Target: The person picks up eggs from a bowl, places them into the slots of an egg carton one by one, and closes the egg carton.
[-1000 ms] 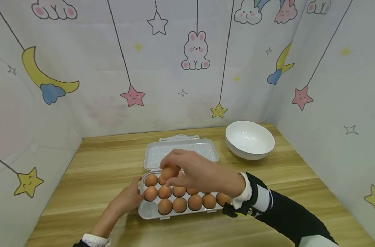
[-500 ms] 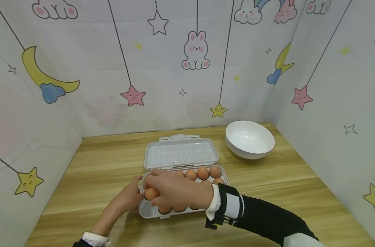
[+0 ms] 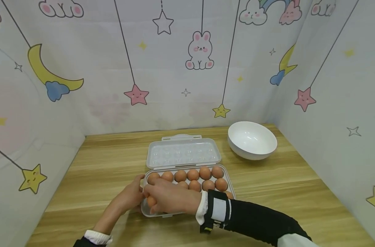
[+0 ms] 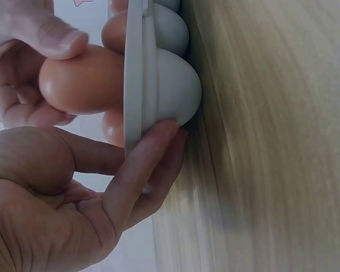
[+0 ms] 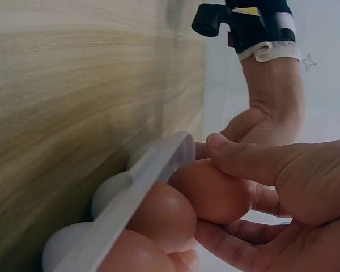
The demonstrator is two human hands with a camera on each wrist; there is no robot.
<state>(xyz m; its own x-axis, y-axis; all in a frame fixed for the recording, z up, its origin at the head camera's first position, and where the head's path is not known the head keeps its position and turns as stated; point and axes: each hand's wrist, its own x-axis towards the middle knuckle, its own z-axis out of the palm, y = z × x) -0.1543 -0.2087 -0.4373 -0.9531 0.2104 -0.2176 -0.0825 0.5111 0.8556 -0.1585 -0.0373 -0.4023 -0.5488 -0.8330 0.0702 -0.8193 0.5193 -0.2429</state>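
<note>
A clear plastic egg tray (image 3: 231, 188) lies open on the wooden table, holding several brown eggs, with its lid (image 3: 182, 152) folded back. My right hand (image 3: 167, 199) pinches one brown egg (image 3: 151, 201) between thumb and fingers, low over the tray's front-left corner. In the right wrist view this egg (image 5: 212, 190) sits just inside the tray rim (image 5: 153, 170). My left hand (image 3: 130, 195) holds the tray's left end. Its fingers (image 4: 141, 164) curl under the rim (image 4: 133, 68), close to the held egg (image 4: 82, 79).
An empty white bowl (image 3: 252, 139) stands at the back right of the table. Patterned fabric walls close in the table on the left, back and right. Bare wood (image 3: 97, 161) lies left of the tray and in front of the bowl.
My right hand carried the egg from over the tray's back row forward and left, then down to the front-left corner. My left hand stayed on the tray's end.
</note>
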